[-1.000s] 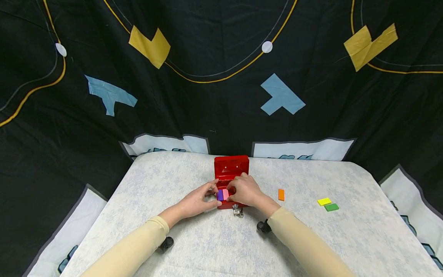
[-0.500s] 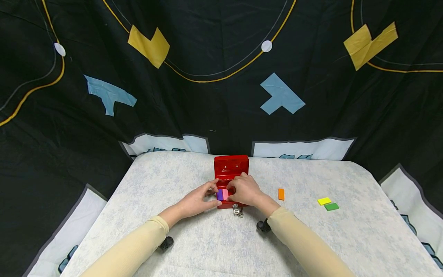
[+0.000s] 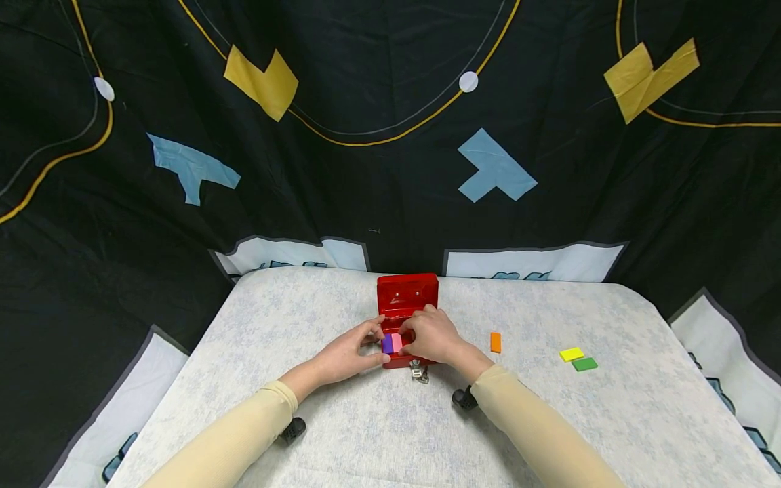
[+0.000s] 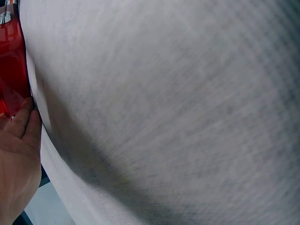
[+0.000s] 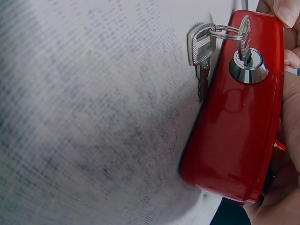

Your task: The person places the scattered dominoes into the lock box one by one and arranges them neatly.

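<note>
A small red cash box [image 3: 399,364] stands on the table with its lid [image 3: 407,295] raised. Inside at the left, a purple block [image 3: 387,344] and a pink block [image 3: 397,343] lie side by side. My left hand [image 3: 348,349] holds the box's left end, thumb at the front corner and fingers toward the back. My right hand [image 3: 434,335] reaches in from the right, thumb and forefinger pinching the pink block; its palm hides the box's right part. On the front wall, a lock [image 5: 248,68] carries keys [image 5: 201,44] on a ring.
Right of the box lies an orange block [image 3: 495,343]. Farther right, a yellow block [image 3: 571,354] and a green block [image 3: 585,365] lie corner to corner. A pale patterned cloth [image 3: 342,434] covers the table; a dark curtain [image 3: 390,203] hangs behind.
</note>
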Motion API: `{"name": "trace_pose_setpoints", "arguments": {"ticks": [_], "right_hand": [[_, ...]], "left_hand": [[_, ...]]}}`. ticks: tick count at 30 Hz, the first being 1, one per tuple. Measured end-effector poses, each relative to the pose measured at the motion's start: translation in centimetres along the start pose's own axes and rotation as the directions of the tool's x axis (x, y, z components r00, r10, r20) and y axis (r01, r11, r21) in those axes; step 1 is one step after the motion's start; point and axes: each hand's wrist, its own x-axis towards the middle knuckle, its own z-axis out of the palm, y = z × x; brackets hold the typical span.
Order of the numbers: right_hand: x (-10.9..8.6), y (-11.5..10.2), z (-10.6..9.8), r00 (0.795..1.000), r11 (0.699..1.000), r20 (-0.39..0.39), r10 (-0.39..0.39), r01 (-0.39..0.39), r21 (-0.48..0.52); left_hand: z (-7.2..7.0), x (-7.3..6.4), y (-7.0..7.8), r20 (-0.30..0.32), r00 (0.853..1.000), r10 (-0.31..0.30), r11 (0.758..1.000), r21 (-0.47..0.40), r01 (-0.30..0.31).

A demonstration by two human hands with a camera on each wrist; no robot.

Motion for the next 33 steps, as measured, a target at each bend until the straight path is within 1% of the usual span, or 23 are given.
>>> {"name": "trace_pose_setpoints", "arguments": {"ticks": [20, 27, 33], "right_hand": [[-0.1, 0.1, -0.1, 1.000, 1.000, -0.001, -0.011, 0.011, 0.011], [-0.2, 0.3, -0.6, 1.000, 0.998, -0.002, -0.011, 0.011, 0.062], [-0.4, 0.5, -1.1, 0.999, 0.994, -0.041, -0.032, 0.036, 0.102]], "left_hand": [[-0.1, 0.0, 0.1, 0.003, 1.000, 0.001, 1.000, -0.003, -0.001], [0.0, -0.1, 0.1, 0.003, 1.000, 0.000, 1.000, 0.003, 0.000], [-0.1, 0.0, 0.1, 0.007, 1.000, 0.001, 1.000, -0.005, -0.001]]}}
